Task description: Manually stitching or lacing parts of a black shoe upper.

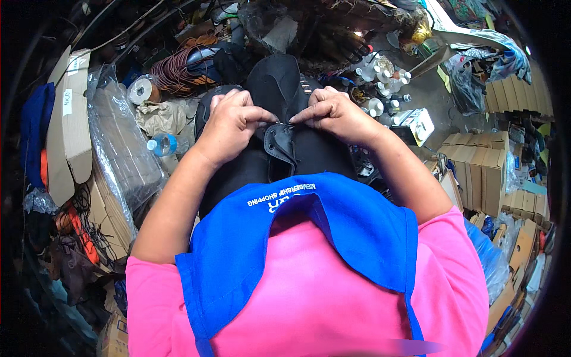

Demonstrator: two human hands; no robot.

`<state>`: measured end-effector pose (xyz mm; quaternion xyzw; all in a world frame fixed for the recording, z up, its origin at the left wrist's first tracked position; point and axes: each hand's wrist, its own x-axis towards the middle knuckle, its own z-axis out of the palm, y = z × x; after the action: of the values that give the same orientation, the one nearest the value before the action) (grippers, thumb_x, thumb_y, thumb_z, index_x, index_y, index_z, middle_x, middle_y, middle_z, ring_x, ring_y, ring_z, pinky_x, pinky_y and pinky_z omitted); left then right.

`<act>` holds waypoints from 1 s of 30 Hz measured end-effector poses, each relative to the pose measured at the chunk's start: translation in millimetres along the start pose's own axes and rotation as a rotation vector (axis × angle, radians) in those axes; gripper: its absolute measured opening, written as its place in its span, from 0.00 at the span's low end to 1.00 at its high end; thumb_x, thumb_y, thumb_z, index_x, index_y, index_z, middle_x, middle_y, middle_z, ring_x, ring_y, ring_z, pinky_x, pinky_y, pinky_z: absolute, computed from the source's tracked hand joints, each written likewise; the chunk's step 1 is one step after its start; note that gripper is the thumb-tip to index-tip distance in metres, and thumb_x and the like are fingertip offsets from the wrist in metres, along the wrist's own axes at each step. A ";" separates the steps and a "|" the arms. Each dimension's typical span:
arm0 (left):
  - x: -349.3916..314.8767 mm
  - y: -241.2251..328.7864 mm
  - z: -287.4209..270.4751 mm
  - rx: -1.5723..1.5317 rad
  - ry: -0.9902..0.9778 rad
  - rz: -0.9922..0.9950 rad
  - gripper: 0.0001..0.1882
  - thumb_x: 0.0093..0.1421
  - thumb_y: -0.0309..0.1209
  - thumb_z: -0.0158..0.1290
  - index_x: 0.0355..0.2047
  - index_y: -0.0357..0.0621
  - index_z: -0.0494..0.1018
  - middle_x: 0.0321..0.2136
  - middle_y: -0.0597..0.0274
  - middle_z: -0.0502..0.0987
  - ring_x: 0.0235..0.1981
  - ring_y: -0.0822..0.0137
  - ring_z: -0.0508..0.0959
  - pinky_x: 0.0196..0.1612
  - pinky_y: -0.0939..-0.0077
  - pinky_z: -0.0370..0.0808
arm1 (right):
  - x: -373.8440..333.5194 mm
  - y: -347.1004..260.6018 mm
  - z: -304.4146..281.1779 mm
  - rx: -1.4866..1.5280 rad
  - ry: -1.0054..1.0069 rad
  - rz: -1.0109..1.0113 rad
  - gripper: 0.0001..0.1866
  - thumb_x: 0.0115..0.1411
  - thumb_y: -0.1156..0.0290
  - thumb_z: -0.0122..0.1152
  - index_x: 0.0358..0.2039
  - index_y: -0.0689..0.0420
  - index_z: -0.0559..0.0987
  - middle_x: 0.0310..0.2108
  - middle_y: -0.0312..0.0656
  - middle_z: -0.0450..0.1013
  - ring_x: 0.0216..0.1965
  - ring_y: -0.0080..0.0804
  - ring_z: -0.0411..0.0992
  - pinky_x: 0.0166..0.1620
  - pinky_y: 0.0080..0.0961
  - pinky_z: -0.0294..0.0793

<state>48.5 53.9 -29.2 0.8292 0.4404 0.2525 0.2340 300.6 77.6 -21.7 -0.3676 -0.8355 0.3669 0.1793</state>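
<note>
One black leather ankle boot (279, 119) lies on the person's lap, centre of scene, toe pointing far, opening near. Left hand (229, 125) and right hand (339, 113) both on it, fingertips meeting at the middle seam by the tongue: each hand pinching the black leather edge between thumb and forefinger, other fingers curled. Whether a thread or needle sits between the fingertips, cannot tell. Progress, as a judgement: work on the upper is mid-way, boot looks whole and shaped, small flap (278, 146) near the opening hangs loose, so closing that seam looks left to do. Counts: one boot in hand, two hands, one clear plastic water bottle with blue cap (163, 144) left, one roll of tape (141, 90) far left, cluster of small white glue bottles (380, 77) far right, too crowded to count, row of brown cardboard boxes (476, 169) right
</note>
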 end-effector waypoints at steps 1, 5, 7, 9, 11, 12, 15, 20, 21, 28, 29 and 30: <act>3.2 -2.5 0.4 -0.005 -0.005 0.022 0.14 0.43 0.21 0.57 0.28 0.57 0.80 0.21 0.68 0.63 0.30 0.65 0.66 0.38 0.70 0.60 | 1.6 1.3 -1.8 0.002 -0.062 0.057 0.15 0.48 0.73 0.60 0.36 0.41 0.83 0.25 0.32 0.67 0.36 0.29 0.65 0.45 0.28 0.61; 4.0 3.2 -1.9 -0.030 0.009 0.105 0.14 0.43 0.21 0.56 0.29 0.55 0.80 0.22 0.66 0.63 0.30 0.64 0.66 0.38 0.69 0.60 | -2.2 -3.6 -1.5 -0.091 -0.102 0.106 0.15 0.49 0.70 0.61 0.37 0.35 0.83 0.28 0.30 0.69 0.40 0.30 0.66 0.49 0.32 0.56; -6.0 16.2 -3.8 0.055 0.024 0.094 0.15 0.44 0.20 0.56 0.32 0.54 0.79 0.23 0.65 0.66 0.32 0.63 0.67 0.39 0.69 0.61 | -9.0 -11.0 0.6 -0.168 -0.089 0.103 0.15 0.49 0.70 0.61 0.37 0.35 0.83 0.29 0.30 0.70 0.41 0.30 0.66 0.49 0.33 0.55; -15.1 24.5 -5.8 0.063 0.042 0.068 0.16 0.44 0.20 0.56 0.34 0.53 0.79 0.25 0.66 0.67 0.33 0.63 0.68 0.40 0.69 0.61 | -17.5 -19.7 4.3 -0.299 0.012 0.065 0.15 0.49 0.68 0.62 0.39 0.35 0.82 0.29 0.29 0.71 0.41 0.30 0.67 0.48 0.34 0.54; -21.7 25.0 -5.8 0.075 0.061 -0.009 0.17 0.45 0.21 0.57 0.37 0.53 0.80 0.25 0.66 0.70 0.34 0.64 0.69 0.41 0.70 0.63 | -21.7 -23.1 6.4 -0.273 0.054 0.078 0.15 0.49 0.67 0.63 0.39 0.35 0.82 0.29 0.30 0.72 0.40 0.30 0.67 0.48 0.33 0.55; -21.1 23.1 -5.5 0.075 0.060 -0.005 0.17 0.45 0.21 0.57 0.37 0.53 0.80 0.25 0.66 0.70 0.34 0.64 0.69 0.41 0.70 0.63 | -22.7 -23.4 7.0 -0.247 0.091 0.091 0.16 0.49 0.66 0.64 0.40 0.36 0.82 0.29 0.30 0.72 0.40 0.30 0.68 0.47 0.33 0.55; -15.9 16.7 -5.4 -0.068 0.090 -0.128 0.14 0.44 0.23 0.59 0.33 0.50 0.81 0.19 0.66 0.71 0.29 0.66 0.70 0.36 0.72 0.65 | -17.9 -20.6 9.2 -0.168 0.082 0.104 0.15 0.49 0.65 0.64 0.40 0.37 0.81 0.28 0.30 0.73 0.38 0.29 0.69 0.46 0.32 0.56; -12.9 11.5 0.0 -0.127 -0.001 -0.220 0.10 0.47 0.29 0.60 0.32 0.57 0.81 0.23 0.71 0.75 0.34 0.69 0.71 0.43 0.69 0.58 | -16.0 -11.9 14.8 -0.107 0.133 0.021 0.14 0.49 0.67 0.64 0.39 0.45 0.82 0.25 0.35 0.73 0.33 0.31 0.69 0.41 0.29 0.64; -13.0 11.7 1.5 -0.114 -0.010 -0.225 0.10 0.47 0.29 0.60 0.31 0.57 0.81 0.24 0.71 0.75 0.34 0.69 0.72 0.43 0.68 0.58 | -16.4 -11.7 15.5 -0.126 0.161 -0.006 0.14 0.49 0.67 0.65 0.39 0.45 0.82 0.24 0.35 0.73 0.32 0.31 0.69 0.40 0.28 0.65; -15.9 7.2 -1.3 -0.096 0.139 -0.038 0.10 0.43 0.24 0.60 0.29 0.47 0.80 0.21 0.65 0.75 0.28 0.66 0.72 0.37 0.72 0.65 | -18.8 -19.5 13.9 -0.201 0.137 0.009 0.14 0.49 0.68 0.64 0.39 0.42 0.82 0.27 0.31 0.71 0.36 0.28 0.68 0.46 0.29 0.58; -17.9 8.7 -6.6 -0.063 0.110 -0.079 0.09 0.43 0.24 0.60 0.28 0.47 0.80 0.21 0.66 0.75 0.29 0.66 0.72 0.38 0.72 0.65 | -20.2 -20.4 13.5 -0.260 0.133 -0.006 0.14 0.49 0.69 0.64 0.39 0.41 0.82 0.27 0.30 0.70 0.37 0.27 0.67 0.47 0.30 0.57; -19.2 12.1 -11.9 -0.031 0.081 -0.121 0.09 0.43 0.24 0.61 0.28 0.47 0.80 0.22 0.66 0.75 0.30 0.66 0.71 0.39 0.72 0.64 | -21.0 -20.9 12.5 -0.318 0.128 -0.020 0.15 0.49 0.69 0.63 0.39 0.40 0.82 0.27 0.29 0.70 0.37 0.26 0.67 0.48 0.30 0.55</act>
<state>39.3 33.4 -16.8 0.7865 0.4947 0.2779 0.2438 297.4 46.3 -15.1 -0.4055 -0.8736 0.2039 0.1755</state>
